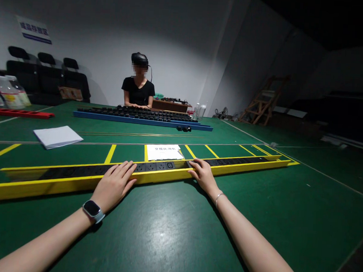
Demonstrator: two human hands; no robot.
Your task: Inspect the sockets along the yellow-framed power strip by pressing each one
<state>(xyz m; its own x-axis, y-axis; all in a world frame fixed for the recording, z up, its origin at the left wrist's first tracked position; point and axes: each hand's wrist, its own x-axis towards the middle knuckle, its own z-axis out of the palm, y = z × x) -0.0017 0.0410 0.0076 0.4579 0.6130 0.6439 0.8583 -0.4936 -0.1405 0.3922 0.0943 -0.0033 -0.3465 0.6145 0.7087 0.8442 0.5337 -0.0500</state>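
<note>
A long yellow rail [243,167] lies across the green table in front of me, with a row of black socket modules [155,166] seated in its channel. My left hand [113,185], with a smartwatch on the wrist, rests flat on the rail's near edge, fingers stretched out toward the modules. My right hand [202,174], a thin bracelet at the wrist, lies on the rail further right, fingertips on the black modules. Neither hand holds anything.
A white label sheet [164,152] lies just behind the rail, and a stack of white paper [57,136] at the left. Across the table a person in black [138,89] works at a blue rail [139,119] with black modules. A red rail [18,113] lies far left.
</note>
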